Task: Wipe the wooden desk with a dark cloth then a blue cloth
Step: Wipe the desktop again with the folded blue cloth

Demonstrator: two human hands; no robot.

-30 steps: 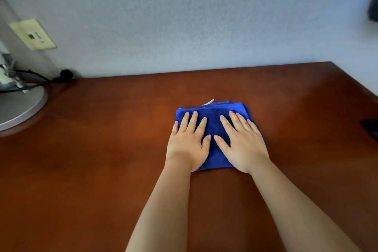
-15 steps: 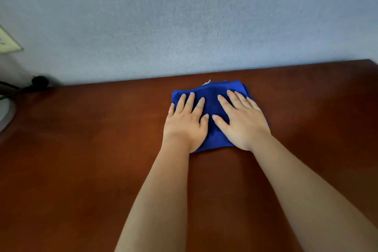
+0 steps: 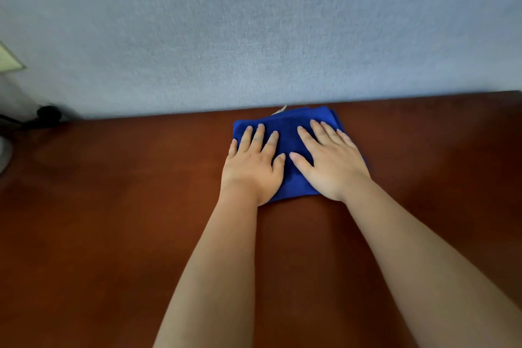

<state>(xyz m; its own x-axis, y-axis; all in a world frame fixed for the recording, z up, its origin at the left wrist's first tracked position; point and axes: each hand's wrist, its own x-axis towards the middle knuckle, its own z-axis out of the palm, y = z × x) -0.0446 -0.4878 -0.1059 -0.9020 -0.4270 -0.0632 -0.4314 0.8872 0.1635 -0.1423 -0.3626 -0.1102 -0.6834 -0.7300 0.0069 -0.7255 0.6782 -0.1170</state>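
My left hand [image 3: 252, 169] and right hand [image 3: 329, 162] lie flat, fingers spread, pressing the folded blue microfibre cloth [image 3: 288, 133] onto the reddish-brown wooden desk [image 3: 113, 206], its far edge touching the grey-blue wall [image 3: 254, 37].

From my remote station I can read no text, brand, number or sign anywhere in this view. The small white tag [image 3: 279, 109] at the far edge of the blue cloth [image 3: 288, 133] is too small and blurred to make out, and the pale wall plate [image 3: 8, 61] at the left edge shows no legible marking.
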